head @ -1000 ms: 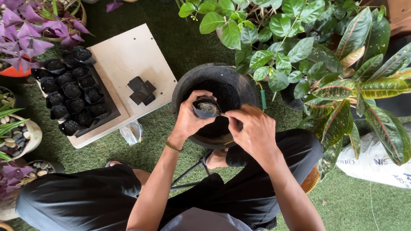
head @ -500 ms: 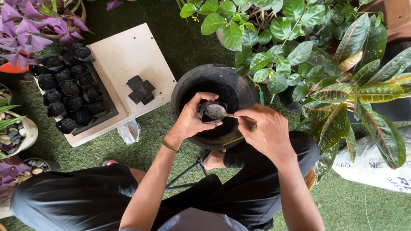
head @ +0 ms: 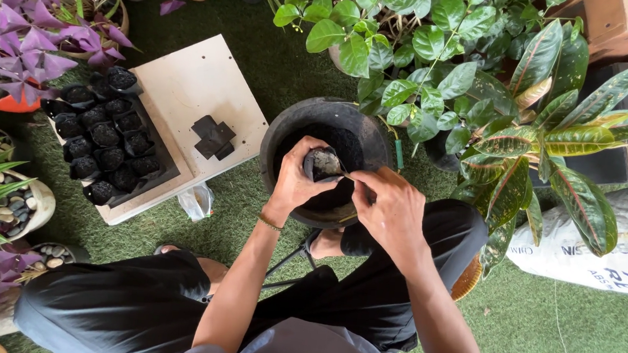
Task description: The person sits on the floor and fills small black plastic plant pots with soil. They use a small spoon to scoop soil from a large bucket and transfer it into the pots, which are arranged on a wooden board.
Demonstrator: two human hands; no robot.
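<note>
Green artificial turf [head: 584, 347] spreads underfoot, ringed by potted plants, with a pale board [head: 194, 89] carrying filled black seedling bags [head: 104, 137]. Over the black bowl of soil [head: 287, 133], the left hand [head: 295, 182] is wrapped around a small black nursery bag [head: 321, 164], while the right hand [head: 390, 209] pinches a spoon [head: 340, 173] at the bag's mouth.

pot [head: 287, 133]: matt black plastic, dusty
small bag [head: 320, 166]: thin black plastic, crinkled
board [head: 186, 88]: smooth pale wood
ground [head: 563, 330]: rough green artificial turf

small black grow bag [head: 320, 165], open top, part full of dark soil, held upright over the big black pot [head: 288, 126]
</note>
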